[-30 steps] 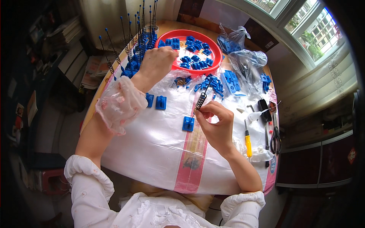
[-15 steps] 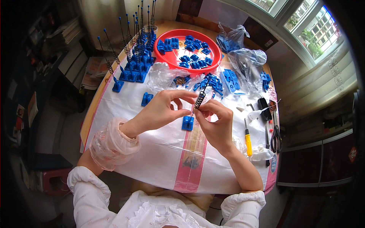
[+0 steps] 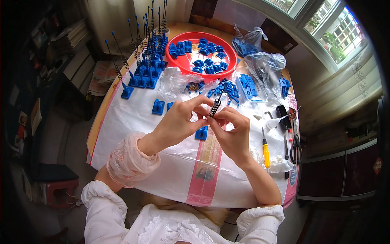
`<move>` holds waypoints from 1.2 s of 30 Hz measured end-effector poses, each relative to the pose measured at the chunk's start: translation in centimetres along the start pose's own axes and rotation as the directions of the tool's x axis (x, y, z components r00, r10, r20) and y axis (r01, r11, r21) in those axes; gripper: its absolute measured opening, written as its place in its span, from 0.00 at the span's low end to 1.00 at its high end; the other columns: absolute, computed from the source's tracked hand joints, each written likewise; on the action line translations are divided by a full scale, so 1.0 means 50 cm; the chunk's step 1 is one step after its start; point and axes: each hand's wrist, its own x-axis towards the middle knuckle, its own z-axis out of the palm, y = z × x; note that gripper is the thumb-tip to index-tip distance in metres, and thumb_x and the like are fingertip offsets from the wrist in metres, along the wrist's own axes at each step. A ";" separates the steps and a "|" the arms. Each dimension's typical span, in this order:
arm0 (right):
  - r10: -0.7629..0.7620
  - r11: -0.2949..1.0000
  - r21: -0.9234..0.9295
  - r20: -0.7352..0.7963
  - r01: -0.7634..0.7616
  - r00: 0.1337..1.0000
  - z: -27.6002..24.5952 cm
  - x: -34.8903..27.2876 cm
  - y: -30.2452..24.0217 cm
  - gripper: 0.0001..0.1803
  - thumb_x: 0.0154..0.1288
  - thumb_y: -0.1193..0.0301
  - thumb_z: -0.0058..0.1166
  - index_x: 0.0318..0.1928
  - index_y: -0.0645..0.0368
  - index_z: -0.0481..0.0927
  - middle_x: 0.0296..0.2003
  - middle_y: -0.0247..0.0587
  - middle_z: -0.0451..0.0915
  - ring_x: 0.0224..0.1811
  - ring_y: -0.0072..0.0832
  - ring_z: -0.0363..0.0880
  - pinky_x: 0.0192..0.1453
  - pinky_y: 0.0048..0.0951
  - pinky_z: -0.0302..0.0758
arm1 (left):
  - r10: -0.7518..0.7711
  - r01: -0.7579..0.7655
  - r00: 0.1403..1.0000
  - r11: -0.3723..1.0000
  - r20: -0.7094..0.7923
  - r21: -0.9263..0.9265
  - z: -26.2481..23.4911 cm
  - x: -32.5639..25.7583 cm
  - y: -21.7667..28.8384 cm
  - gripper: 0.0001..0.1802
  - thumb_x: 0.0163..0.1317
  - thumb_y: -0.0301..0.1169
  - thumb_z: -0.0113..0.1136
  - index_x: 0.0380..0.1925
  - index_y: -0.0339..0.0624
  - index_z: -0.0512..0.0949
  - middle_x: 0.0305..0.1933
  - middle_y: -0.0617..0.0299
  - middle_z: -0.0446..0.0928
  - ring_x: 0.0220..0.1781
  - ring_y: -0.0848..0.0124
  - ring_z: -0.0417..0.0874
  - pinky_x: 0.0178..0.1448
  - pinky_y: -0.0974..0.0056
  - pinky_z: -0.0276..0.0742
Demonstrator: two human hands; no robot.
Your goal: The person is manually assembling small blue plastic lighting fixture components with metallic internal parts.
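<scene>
Coil spring point(image 3: 214, 107) is pinched by fingers of left hand point(image 3: 178, 122) and right hand point(image 3: 231, 132), above blue base point(image 3: 201, 133) on worktop point(image 3: 162, 162).

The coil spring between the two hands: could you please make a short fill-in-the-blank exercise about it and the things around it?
1. Both hands, left hand and right hand, hold a small coil ____ between their fingertips.
2. The round tray holding blue parts is ____ in colour.
3. The screwdriver on the table by the right forearm has a ____ handle.

Missing words: spring; red; yellow
</scene>
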 end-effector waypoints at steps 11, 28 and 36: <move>0.013 1.000 -0.008 0.002 -0.013 1.000 0.000 0.001 -0.007 0.04 0.57 0.82 0.67 0.34 0.66 0.87 0.26 0.41 0.81 0.28 0.28 0.81 0.35 0.29 0.76 | -0.133 0.131 0.991 0.940 0.014 -0.314 0.015 -0.009 -0.023 0.16 0.63 0.21 0.70 0.50 0.36 0.80 0.44 0.54 0.89 0.47 0.69 0.91 0.48 0.68 0.86; 0.007 1.000 -0.029 0.007 -0.007 1.000 -0.001 0.002 -0.008 0.04 0.56 0.82 0.66 0.34 0.67 0.86 0.26 0.41 0.81 0.29 0.30 0.81 0.35 0.29 0.76 | -0.081 0.068 0.995 0.974 -0.052 -0.215 0.023 -0.013 -0.019 0.11 0.63 0.22 0.70 0.46 0.36 0.85 0.41 0.57 0.89 0.44 0.70 0.92 0.44 0.68 0.86; 0.009 0.999 -0.039 0.008 -0.009 1.000 -0.001 0.002 -0.009 0.04 0.57 0.82 0.67 0.34 0.67 0.86 0.26 0.41 0.81 0.29 0.29 0.81 0.35 0.29 0.76 | -0.033 0.019 0.998 0.975 -0.058 -0.223 0.025 -0.014 -0.027 0.12 0.64 0.21 0.69 0.48 0.36 0.86 0.42 0.56 0.90 0.44 0.70 0.92 0.47 0.68 0.86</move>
